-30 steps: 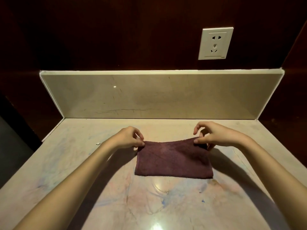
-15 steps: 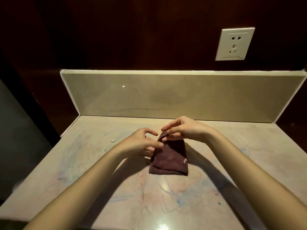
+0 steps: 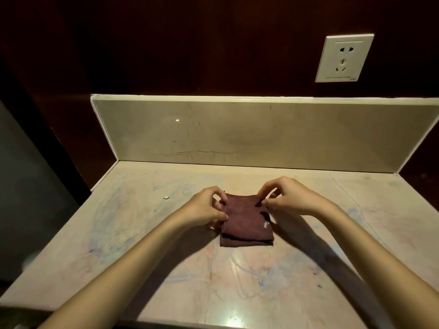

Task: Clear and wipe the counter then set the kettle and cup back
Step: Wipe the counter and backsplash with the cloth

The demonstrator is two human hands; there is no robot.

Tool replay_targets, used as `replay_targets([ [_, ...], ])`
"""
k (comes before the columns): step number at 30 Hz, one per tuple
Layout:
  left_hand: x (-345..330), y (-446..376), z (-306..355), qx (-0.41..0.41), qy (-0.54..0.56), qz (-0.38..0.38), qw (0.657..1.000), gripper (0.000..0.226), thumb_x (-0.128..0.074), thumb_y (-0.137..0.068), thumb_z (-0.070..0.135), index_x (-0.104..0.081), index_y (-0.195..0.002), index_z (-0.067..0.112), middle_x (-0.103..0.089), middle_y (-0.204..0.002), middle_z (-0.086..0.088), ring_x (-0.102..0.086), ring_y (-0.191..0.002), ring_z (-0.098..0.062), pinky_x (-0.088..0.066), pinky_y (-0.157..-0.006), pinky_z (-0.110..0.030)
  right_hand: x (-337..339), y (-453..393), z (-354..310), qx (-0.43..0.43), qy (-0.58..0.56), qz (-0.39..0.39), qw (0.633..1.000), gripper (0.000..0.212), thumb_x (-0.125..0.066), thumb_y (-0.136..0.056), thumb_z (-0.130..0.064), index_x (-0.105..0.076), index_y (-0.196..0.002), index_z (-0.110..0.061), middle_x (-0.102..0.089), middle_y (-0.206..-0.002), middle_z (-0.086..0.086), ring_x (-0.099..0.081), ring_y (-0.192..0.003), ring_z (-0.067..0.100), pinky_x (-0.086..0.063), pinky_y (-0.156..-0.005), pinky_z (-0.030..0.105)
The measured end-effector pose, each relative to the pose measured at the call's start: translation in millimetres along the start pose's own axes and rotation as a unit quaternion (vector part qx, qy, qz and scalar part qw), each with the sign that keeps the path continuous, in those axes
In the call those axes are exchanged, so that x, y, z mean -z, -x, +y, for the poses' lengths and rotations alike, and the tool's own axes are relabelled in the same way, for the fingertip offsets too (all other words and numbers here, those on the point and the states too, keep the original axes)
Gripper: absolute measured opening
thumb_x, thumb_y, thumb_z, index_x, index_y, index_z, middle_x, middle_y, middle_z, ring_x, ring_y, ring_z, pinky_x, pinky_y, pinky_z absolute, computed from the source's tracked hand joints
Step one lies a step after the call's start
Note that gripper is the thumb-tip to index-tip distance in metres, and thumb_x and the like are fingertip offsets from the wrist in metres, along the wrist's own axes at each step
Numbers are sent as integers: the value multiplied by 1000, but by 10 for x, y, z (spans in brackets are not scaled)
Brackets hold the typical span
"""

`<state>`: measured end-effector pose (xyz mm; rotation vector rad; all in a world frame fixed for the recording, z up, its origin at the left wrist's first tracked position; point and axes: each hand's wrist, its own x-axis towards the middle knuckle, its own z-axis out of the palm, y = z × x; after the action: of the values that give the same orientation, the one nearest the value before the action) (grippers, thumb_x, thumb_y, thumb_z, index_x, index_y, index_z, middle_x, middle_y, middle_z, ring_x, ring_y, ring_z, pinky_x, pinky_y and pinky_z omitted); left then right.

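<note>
Folded maroon cloth lies mid-worktop, nearer the back edge; left hand and right hand each pinch a far corner, grip closed on fabric, apparently squaring the pad for wiping.

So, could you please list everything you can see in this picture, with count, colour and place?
cloth: one, dark maroon, folded, lying flat at the middle of the counter
tag: one, white, on the cloth's right side
counter: one, pale marbled stone with faint blue and pink streaks
backsplash: one, beige, upright along the counter's far edge
socket: one, white, on the dark wall, upper right
speck: one, white, on the counter left of the cloth
left hand: one, pinching the cloth's far left corner
right hand: one, pinching the cloth's far right corner
</note>
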<state>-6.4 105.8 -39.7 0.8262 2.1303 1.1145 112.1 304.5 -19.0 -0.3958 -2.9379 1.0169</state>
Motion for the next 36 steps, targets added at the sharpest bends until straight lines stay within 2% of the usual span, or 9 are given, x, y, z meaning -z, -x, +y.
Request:
replay_targets([
  [7, 58, 52, -6, 20, -97, -49, 994, 33, -80, -74, 12, -58, -98, 14, -56, -81, 0, -58, -62, -13, -47, -59, -23, -40, 244, -35, -3, 86, -48, 995, 14, -75, -79, -28, -72, -92, -26, -63, -83, -15, -57, -79, 3, -45, -72, 18],
  [10, 55, 104, 14, -48, -249, 3, 967, 38, -82, -70, 32, -56, -96, 24, -50, -98, 4, -57, -83, -11, -46, -75, -24, -56, 332, -49, 20, 131, -66, 989, 33, -76, -76, -34, -68, -107, -26, -52, -98, -13, -52, -90, 5, -41, -78, 17],
  [15, -13, 243, -30, -156, -319, -48, 934, 37, -80, -67, 45, -62, -93, 27, -45, -99, 10, -46, -90, -5, -42, -81, -21, -170, 452, -40, 70, 172, -97, 978, 60, -79, -66, -42, -58, -120, -27, -35, -122, -10, -40, -110, 6, -39, -93, 20],
  [19, -23, 250, -84, -242, -409, -9, 880, 21, -68, -73, 42, -66, -84, 24, -54, -85, 10, -47, -82, -7, -46, -74, -28, -247, 485, -14, 121, 209, -47, 969, 38, -68, -74, -38, -64, -110, -27, -51, -112, -9, -51, -99, 9, -47, -82, 29],
  [22, -13, 253, -47, -316, -464, 8, 827, 15, -57, -73, 31, -54, -63, 20, -61, -68, 2, -55, -73, -17, -47, -62, -30, -284, 490, -33, 157, 247, 0, 956, 14, -56, -77, -34, -63, -82, -24, -59, -90, -6, -55, -79, 15, -45, -66, 31],
  [24, 50, 269, 19, -309, -431, 3, 848, 14, -57, -77, 28, -56, -65, 20, -61, -67, 2, -57, -73, -16, -46, -63, -29, -238, 500, -47, 152, 229, 19, 961, 17, -51, -80, -32, -56, -73, -18, -59, -77, -5, -53, -69, 16, -45, -63, 35],
  [28, 265, 320, 317, -259, -220, -28, 940, 16, -60, -83, 26, -72, -83, 17, -70, -75, 7, -62, -72, -4, -48, -70, -25, 77, 595, -139, 115, 64, 46, 990, 12, -57, -88, -22, -66, -81, -18, -64, -70, -14, -60, -69, 5, -46, -65, 23],
  [32, 318, 297, 579, -236, -53, -60, 968, 11, -64, -90, 12, -73, -85, 8, -70, -75, -4, -62, -68, -10, -51, -65, -24, 372, 696, -237, 124, -106, 60, 985, 13, -57, -94, -12, -69, -89, -9, -69, -78, 5, -63, -69, 11, -53, -65, 25],
  [36, 138, 97, 540, -168, 27, -67, 983, 11, -61, -91, 11, -70, -87, 10, -61, -64, 1, -55, -55, -7, -51, -58, -20, 344, 668, -74, 50, -211, 5, 976, 16, -52, -96, -9, -66, -89, -6, -61, -65, -5, -59, -58, 8, -54, -60, 25],
])
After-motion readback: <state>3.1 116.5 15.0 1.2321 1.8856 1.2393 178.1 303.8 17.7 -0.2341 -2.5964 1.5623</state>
